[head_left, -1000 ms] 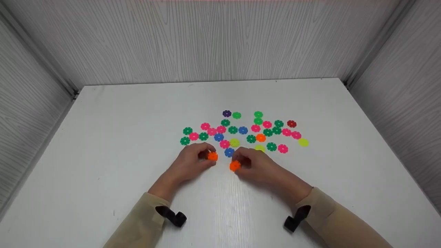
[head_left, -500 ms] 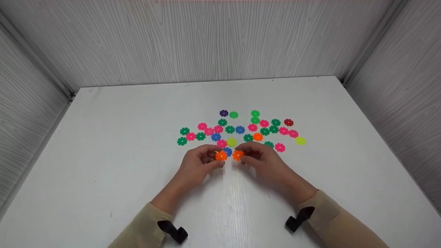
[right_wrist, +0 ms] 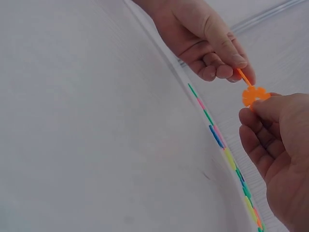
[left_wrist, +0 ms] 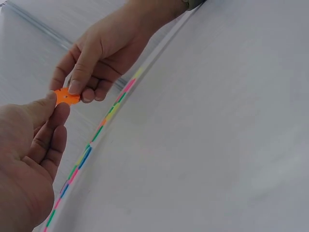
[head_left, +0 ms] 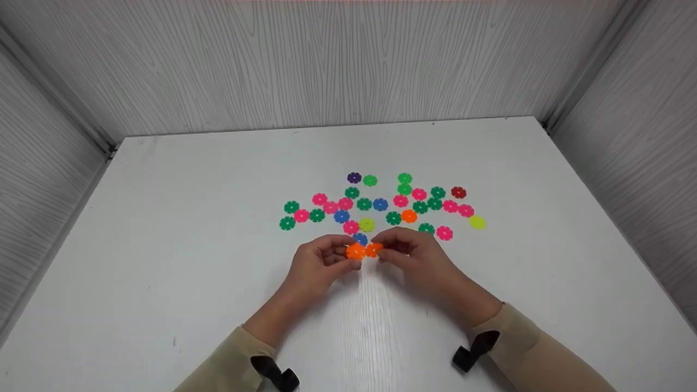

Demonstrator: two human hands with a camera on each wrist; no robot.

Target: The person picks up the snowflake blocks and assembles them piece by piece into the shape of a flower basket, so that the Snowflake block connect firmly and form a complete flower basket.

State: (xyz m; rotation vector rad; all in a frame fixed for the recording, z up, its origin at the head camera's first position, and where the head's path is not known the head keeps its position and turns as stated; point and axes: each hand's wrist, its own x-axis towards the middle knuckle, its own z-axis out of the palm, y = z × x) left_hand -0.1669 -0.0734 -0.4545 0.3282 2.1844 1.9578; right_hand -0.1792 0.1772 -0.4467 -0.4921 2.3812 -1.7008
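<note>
My left hand (head_left: 317, 267) pinches one orange notched plastic disc (head_left: 355, 251) between thumb and fingers. A second orange notched disc (head_left: 374, 250) is pinched by my right hand (head_left: 418, 258). The two discs meet edge to edge above the table. In the right wrist view the left hand's disc (right_wrist: 245, 77) appears edge-on, while the right hand's disc (right_wrist: 254, 95) shows its flat face, so they stand at an angle to each other. Whether their slots interlock, I cannot tell. Just beyond the fingers lies a blue disc (head_left: 360, 239), partly covered.
Flat notched discs spread over the white table (head_left: 190, 218) beyond the hands, among them a purple disc (head_left: 354, 177), a dark red disc (head_left: 458, 192) and a yellow disc (head_left: 477, 222). Grey wood-grain panels (head_left: 326, 65) enclose the back and sides.
Both hands have come together, bringing the two orange discs from apart to touching. Over the last half second the discs have also turned relative to each other.
</note>
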